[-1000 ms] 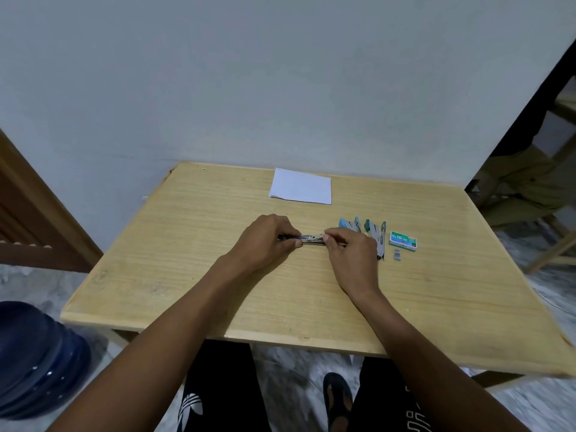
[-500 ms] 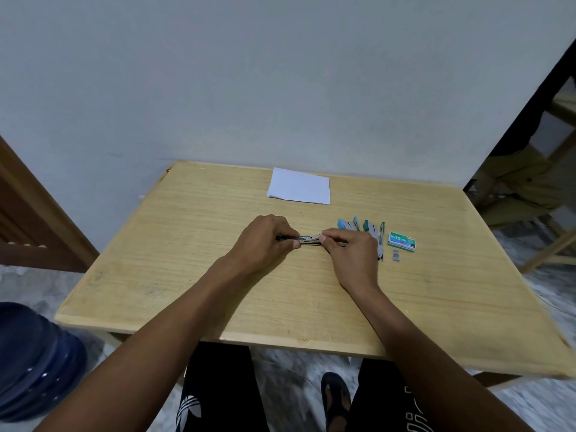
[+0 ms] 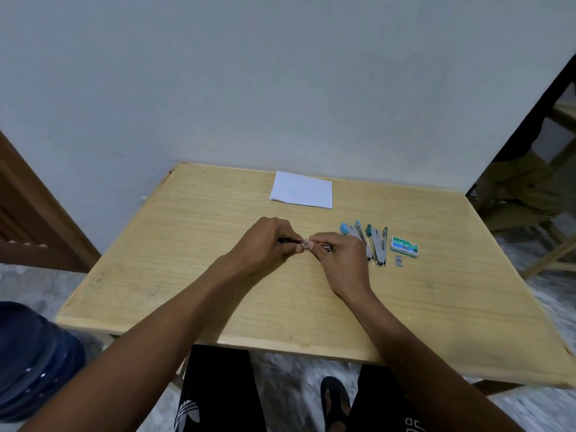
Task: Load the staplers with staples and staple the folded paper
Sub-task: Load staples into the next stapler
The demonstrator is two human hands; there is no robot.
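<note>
— So, where was the stapler [image 3: 312,245] when you froze the feed?
— Centre of the frame, low over the desk [image 3: 218,291]; resting on it or raised, I could not tell. I had the stapler lying crosswise, long axis running left to right in the picture, dark end leftward, bright metal channel rightward.
— And the grip at each end?
— The left hand [image 3: 265,244] was curled round the dark end, clamped on it. The right hand [image 3: 343,258] was pinched on the metal end, thumb and fingertips closed. Whether a staple strip sat between them was too small for me to see.
— What did the next move turn on?
— That axis, I judged. Staples slide along the channel, so the feed had to come in line with it, from the right side of the frame.
— Supplies?
— Right of centre: the other staplers [image 3: 378,246] lying opened out, the staple box [image 3: 404,246] just beside them, loose staples [image 3: 398,262] just below the box. All nearer the right hand, well apart from the left.
— The paper?
— The folded paper [image 3: 301,189] lay flat at upper centre, near the desk's far edge, touched by neither hand. Stapling had not begun, by my reading.
</note>
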